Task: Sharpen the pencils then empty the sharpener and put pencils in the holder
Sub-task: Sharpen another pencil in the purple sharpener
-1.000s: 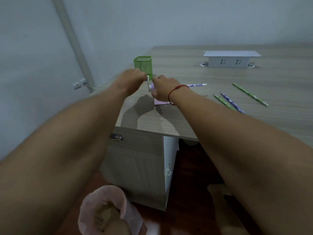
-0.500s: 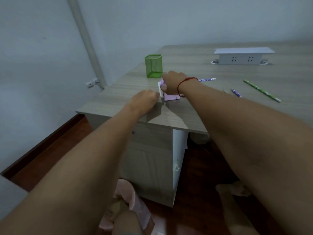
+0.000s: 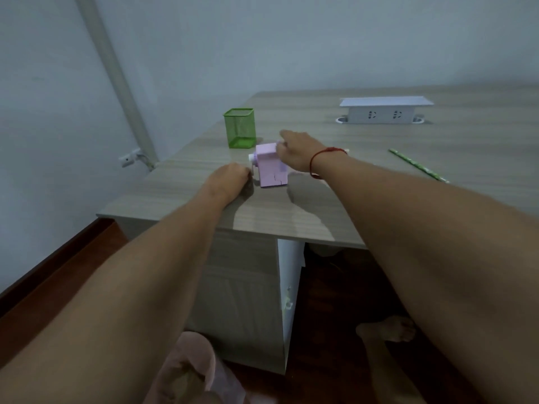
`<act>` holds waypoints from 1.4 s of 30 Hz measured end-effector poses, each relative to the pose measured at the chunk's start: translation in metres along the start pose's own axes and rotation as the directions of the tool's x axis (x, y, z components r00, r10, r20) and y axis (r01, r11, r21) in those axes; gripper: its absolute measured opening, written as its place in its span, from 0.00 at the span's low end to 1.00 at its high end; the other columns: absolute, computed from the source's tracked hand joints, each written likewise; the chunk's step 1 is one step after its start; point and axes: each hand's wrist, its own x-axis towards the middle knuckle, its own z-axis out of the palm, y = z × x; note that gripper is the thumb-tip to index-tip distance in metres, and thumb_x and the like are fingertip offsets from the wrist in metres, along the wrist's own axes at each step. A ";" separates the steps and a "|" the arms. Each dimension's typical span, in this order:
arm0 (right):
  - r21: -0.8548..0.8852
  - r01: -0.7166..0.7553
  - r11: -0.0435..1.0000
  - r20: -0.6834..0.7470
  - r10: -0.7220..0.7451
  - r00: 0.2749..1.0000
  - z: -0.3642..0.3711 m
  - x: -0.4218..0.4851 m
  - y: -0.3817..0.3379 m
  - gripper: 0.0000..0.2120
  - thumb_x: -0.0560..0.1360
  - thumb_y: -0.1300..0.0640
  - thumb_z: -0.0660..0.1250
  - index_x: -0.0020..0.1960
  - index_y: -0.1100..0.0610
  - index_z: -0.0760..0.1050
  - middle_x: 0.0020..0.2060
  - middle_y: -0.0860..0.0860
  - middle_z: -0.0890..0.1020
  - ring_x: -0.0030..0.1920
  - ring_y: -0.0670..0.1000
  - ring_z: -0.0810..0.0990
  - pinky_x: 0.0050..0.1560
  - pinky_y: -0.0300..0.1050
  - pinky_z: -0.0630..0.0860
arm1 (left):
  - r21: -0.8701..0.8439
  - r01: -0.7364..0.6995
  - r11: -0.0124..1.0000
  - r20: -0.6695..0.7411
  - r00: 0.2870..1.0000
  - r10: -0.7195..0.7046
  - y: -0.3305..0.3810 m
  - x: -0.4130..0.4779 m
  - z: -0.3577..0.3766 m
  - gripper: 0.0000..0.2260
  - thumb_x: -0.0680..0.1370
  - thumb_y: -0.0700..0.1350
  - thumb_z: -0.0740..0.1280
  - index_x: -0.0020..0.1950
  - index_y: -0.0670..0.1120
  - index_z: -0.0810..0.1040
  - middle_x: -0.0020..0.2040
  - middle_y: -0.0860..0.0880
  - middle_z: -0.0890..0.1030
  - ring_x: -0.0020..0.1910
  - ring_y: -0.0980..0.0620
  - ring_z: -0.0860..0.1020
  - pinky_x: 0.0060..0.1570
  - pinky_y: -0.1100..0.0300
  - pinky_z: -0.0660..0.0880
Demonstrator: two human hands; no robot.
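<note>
Left hand (image 3: 230,178): curled beside sharpener (image 3: 269,167) crank, grip unclear
Right hand (image 3: 294,154): fingers straight, touching sharpener top

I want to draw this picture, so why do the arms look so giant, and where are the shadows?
Head view: the wide-angle lens stretches whatever is close, so both forearms balloon toward the bottom; dim, bluish light; soft arm shadows lie on the table beside the pink sharpener, below the right hand.
</note>
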 end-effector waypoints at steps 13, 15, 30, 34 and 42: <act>-0.210 -0.043 0.977 0.032 0.050 0.998 -0.001 -0.042 -0.003 0.12 0.79 0.65 0.58 0.57 0.62 0.77 0.56 0.61 0.80 0.51 0.60 0.79 0.47 0.45 0.71 | -0.138 0.025 0.990 -0.074 0.997 -0.035 0.008 -0.047 -0.006 0.10 0.77 0.41 0.60 0.49 0.40 0.79 0.50 0.37 0.81 0.48 0.39 0.79 0.48 0.50 0.77; -0.238 -0.037 0.971 -0.013 0.035 0.999 -0.004 -0.047 -0.003 0.12 0.80 0.64 0.57 0.57 0.62 0.77 0.57 0.61 0.79 0.54 0.61 0.79 0.46 0.45 0.69 | -0.274 0.000 0.962 -0.210 0.976 -0.060 0.013 -0.051 -0.013 0.10 0.73 0.38 0.58 0.49 0.42 0.78 0.49 0.38 0.82 0.46 0.39 0.80 0.48 0.47 0.79; -0.363 0.062 0.930 -0.035 -0.080 0.996 -0.008 -0.059 0.000 0.15 0.80 0.64 0.56 0.63 0.60 0.75 0.61 0.61 0.78 0.60 0.61 0.77 0.57 0.49 0.72 | -0.425 -0.100 0.900 -0.392 0.916 -0.083 0.075 -0.035 -0.019 0.22 0.73 0.48 0.48 0.53 0.36 0.76 0.53 0.37 0.78 0.51 0.40 0.75 0.48 0.52 0.69; -0.402 0.107 0.909 -0.067 -0.146 0.987 -0.010 -0.062 0.020 0.12 0.81 0.61 0.57 0.58 0.59 0.78 0.57 0.59 0.79 0.56 0.60 0.79 0.50 0.48 0.72 | -0.396 -0.133 0.909 -0.414 0.909 -0.047 0.080 -0.039 -0.017 0.18 0.75 0.46 0.51 0.50 0.37 0.75 0.51 0.38 0.78 0.50 0.40 0.74 0.45 0.52 0.68; -0.421 0.124 0.898 -0.078 -0.172 0.982 0.000 -0.073 0.023 0.12 0.81 0.63 0.57 0.58 0.59 0.77 0.56 0.58 0.79 0.56 0.60 0.79 0.50 0.50 0.74 | -0.372 -0.099 0.923 -0.413 0.908 -0.069 0.080 -0.050 -0.009 0.20 0.75 0.48 0.49 0.54 0.38 0.74 0.54 0.39 0.77 0.53 0.40 0.73 0.49 0.51 0.68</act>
